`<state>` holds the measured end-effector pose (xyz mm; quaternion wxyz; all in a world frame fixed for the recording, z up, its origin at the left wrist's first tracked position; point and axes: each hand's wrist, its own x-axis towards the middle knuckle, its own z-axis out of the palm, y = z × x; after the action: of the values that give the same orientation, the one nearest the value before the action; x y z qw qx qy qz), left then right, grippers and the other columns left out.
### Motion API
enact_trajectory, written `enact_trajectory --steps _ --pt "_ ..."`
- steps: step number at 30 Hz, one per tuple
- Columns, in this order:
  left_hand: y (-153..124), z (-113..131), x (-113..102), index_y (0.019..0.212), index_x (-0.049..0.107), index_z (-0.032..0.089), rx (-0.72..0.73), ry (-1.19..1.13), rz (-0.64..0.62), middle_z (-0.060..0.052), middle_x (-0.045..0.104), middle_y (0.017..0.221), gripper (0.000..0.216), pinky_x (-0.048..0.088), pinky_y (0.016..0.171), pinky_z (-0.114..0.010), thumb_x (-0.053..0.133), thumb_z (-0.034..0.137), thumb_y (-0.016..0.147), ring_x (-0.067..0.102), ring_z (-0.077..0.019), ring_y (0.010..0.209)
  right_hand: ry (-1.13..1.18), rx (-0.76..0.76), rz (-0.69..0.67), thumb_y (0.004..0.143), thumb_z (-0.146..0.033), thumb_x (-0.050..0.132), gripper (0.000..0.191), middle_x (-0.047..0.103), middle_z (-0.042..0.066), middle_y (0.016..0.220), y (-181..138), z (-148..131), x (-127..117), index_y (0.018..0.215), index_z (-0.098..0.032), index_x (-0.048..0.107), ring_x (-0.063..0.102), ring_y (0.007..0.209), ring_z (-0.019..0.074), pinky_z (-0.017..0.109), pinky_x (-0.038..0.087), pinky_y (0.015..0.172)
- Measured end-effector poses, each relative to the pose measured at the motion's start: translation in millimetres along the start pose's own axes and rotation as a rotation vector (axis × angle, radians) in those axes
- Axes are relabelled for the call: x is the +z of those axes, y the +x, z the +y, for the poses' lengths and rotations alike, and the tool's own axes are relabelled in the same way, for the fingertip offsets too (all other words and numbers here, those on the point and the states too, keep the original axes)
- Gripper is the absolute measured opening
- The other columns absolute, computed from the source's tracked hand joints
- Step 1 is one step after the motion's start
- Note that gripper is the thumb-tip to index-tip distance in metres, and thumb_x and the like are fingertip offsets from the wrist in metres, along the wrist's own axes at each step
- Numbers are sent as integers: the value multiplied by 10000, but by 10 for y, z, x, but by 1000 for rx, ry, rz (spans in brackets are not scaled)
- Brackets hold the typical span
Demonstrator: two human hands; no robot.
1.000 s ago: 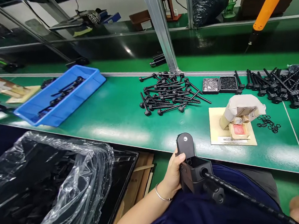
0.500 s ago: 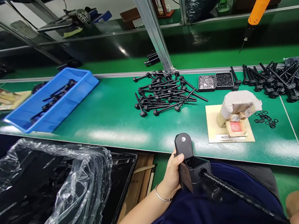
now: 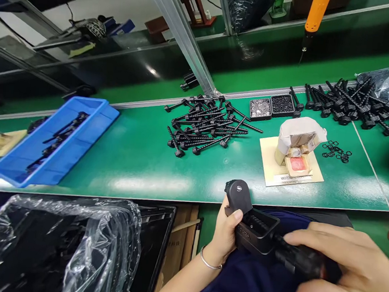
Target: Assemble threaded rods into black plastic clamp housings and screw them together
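My left hand (image 3: 225,230) grips a black plastic housing (image 3: 258,235) with a rounded end piece (image 3: 239,195), thumb on its near edge. Part of a black threaded rod (image 3: 256,222) shows inside the housing's open cavity. My right hand (image 3: 350,268) is curled round the dark head end (image 3: 303,260) at the housing's right side; this end is blurred and partly hidden by the fingers. Both hands are over my lap, in front of the bench edge.
A pile of black threaded rods (image 3: 206,124) lies mid-bench, with more rods (image 3: 351,105) at right. Small trays (image 3: 261,109) of screws, a fixture (image 3: 299,141) on a board and black rings (image 3: 337,151) stand near. A blue bin (image 3: 54,147) and orange screwdriver (image 3: 317,13) flank them.
My right hand has moved left, up to the housing, and the long rod has slid into it, its spiral now showing in the cavity. My left hand keeps its hold.
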<state>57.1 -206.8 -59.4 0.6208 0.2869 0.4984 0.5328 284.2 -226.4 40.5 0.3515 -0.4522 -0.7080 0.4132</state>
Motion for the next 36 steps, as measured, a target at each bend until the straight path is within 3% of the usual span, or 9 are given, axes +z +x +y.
enact_trajectory --steps 4,9,15,18,22,26,29,33,36 --pt "-24 -41 37 841 671 176 -84 -50 -7 -7 657 769 381 503 782 -307 809 486 667 609 -198 769 -6 -185 112 906 -563 670 377 552 -25 531 270 -140 114 1008 -204 722 471 403 85 175 404 393" --pt "-38 -51 49 821 672 179 -115 -62 18 -15 658 749 344 494 899 -339 784 475 687 635 -256 951 26 -237 131 918 -473 697 320 528 -32 606 276 -108 170 1018 -169 695 470 476 61 148 408 438" --pt "-42 -26 53 828 675 175 -121 -71 -6 -6 642 725 353 500 855 -322 786 482 692 631 -246 917 66 -177 94 908 -411 734 306 581 4 813 202 -14 213 1122 -201 675 524 632 62 128 477 550" --pt "-42 -32 49 830 664 177 -87 -68 0 -11 651 753 361 505 877 -342 792 485 691 634 -257 938 62 -104 64 925 -414 718 313 574 -12 816 172 9 149 1183 -250 649 538 653 64 125 511 604" --pt "-44 -65 28 891 640 182 -31 -34 1 -39 683 916 425 519 857 -355 796 516 679 635 -252 922 33 6 85 976 -415 645 152 610 -36 778 128 25 13 1067 -294 657 593 623 56 96 517 576" --pt "-41 -55 11 1037 618 186 104 86 1 -56 671 975 537 530 831 -362 787 564 694 630 -231 861 -123 45 60 930 -448 696 171 622 -47 725 73 52 -52 990 -288 679 592 576 59 91 523 556" --pt "-36 -2 9 1090 593 199 327 211 1 -45 652 943 519 535 770 -319 785 524 734 619 -195 805 -214 60 58 926 -478 692 203 659 -41 764 13 107 -71 1015 -295 697 613 597 69 104 542 571" --pt "-46 40 9 1149 527 222 612 340 -47 -20 620 898 451 530 691 -271 752 429 818 603 -153 730 -261 9 36 945 -426 684 197 722 -31 975 -62 234 -91 1112 -321 675 694 902 116 141 592 755" --pt "-72 21 7 1230 438 252 694 385 -125 -1 596 841 481 520 615 -253 705 413 865 583 -135 640 -256 -109 13 970 -293 653 143 726 -30 1026 -109 339 -79 1111 -313 663 678 1021 118 169 584 895"
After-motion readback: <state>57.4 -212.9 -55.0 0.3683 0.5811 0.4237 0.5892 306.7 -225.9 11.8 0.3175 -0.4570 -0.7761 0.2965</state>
